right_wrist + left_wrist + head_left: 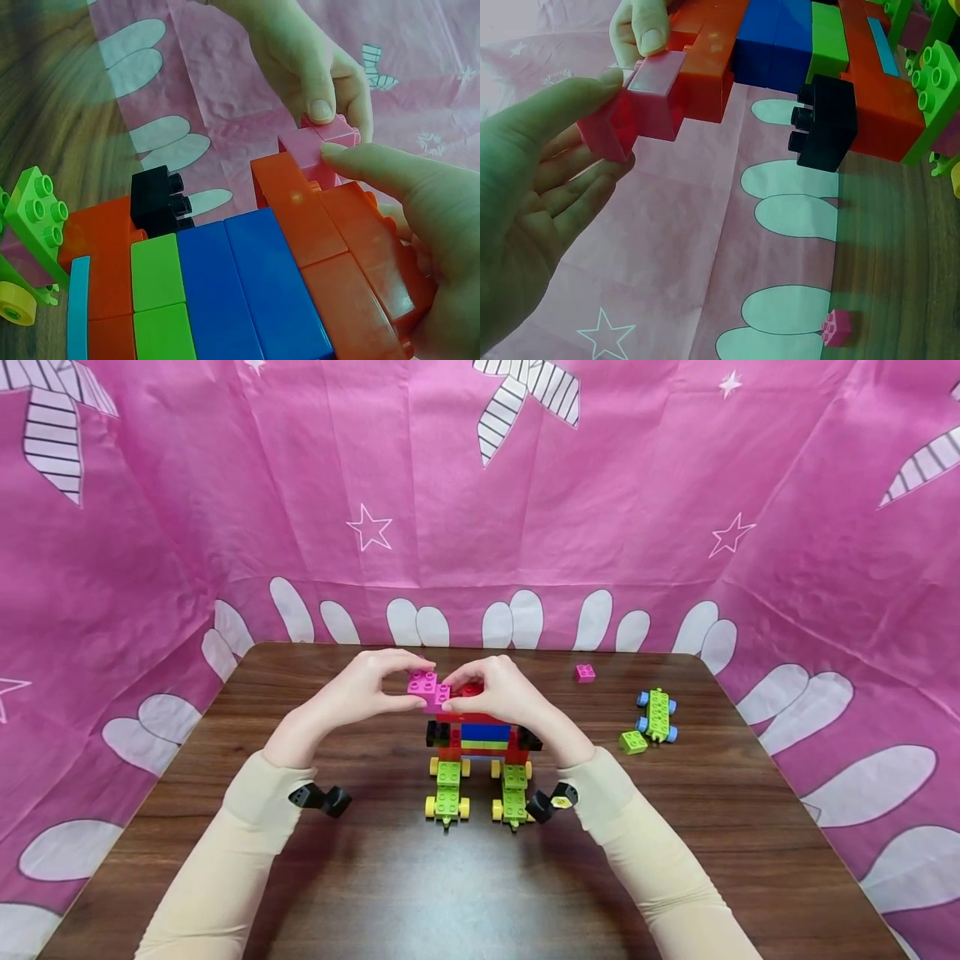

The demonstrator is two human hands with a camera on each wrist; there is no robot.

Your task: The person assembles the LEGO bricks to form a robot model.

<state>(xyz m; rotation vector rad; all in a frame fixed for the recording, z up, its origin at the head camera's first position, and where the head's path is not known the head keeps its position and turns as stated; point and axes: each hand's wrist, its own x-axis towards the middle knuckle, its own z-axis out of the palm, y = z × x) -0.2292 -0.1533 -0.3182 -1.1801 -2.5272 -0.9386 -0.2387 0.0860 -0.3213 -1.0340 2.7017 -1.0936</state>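
Note:
In the head view a pink toy brick (422, 682) is pinched between the thumb and fingers of my left hand (363, 687). It adjoins a second pink brick (442, 695) at the upper left end of a toy-brick build (474, 718). Around that second brick curl the thumb and fingers of my right hand (497, 687), beside the red bricks on top. From the left wrist, the held pink brick (609, 129) and its pink neighbour (658, 97) appear side by side. Blue bricks (255, 289) and green bricks (157, 274) form the build's middle.
Green wheeled bases (447, 793) with yellow wheels carry the build, and black bricks (437, 733) jut from its sides. Toward the right of the brown table (360, 860) lie a pink brick (585, 673), a green brick (633, 742) and a green base with blue wheels (657, 714). Pink cloth hangs behind.

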